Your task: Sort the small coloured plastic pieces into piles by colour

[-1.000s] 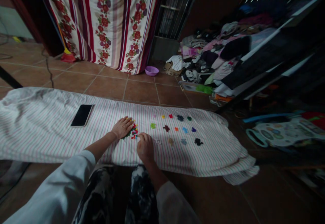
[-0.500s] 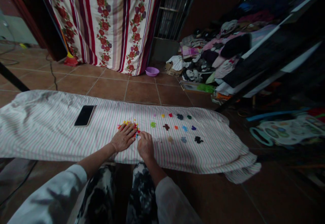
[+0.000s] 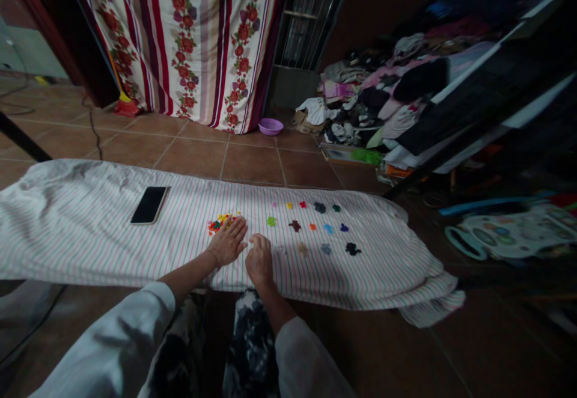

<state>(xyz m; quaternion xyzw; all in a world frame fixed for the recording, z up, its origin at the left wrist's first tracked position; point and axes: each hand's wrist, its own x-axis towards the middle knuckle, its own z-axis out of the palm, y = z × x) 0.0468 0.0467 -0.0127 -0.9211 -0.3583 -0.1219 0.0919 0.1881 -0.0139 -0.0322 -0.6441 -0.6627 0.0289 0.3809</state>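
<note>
My left hand (image 3: pixel 228 242) lies flat, fingers stretched out, over the right side of a pile of small mixed-colour pieces (image 3: pixel 220 222) on the striped cloth (image 3: pixel 189 260). Some of the pieces are hidden beneath the fingers. Just right of it, my right hand (image 3: pixel 260 261) is closed with its fingertips pinched together; whatever they hold cannot be made out. Further right, small clusters sorted by colour lie in rows, among them a lime green cluster (image 3: pixel 271 222), a brown cluster (image 3: pixel 294 225), a tan cluster (image 3: pixel 302 248) and a black cluster (image 3: pixel 352 248).
A phone (image 3: pixel 149 205) rests on the cloth left of the pile. Beyond the cloth, a purple basin (image 3: pixel 271 126) stands on the tiled floor beside a floral curtain (image 3: pixel 184 43). Heaped clothes (image 3: pixel 374 94) and a dark slanting frame are at the right.
My left hand has slid right, off the left part of the pile, uncovering more coloured pieces. The right hand stays closed in nearly the same spot.
</note>
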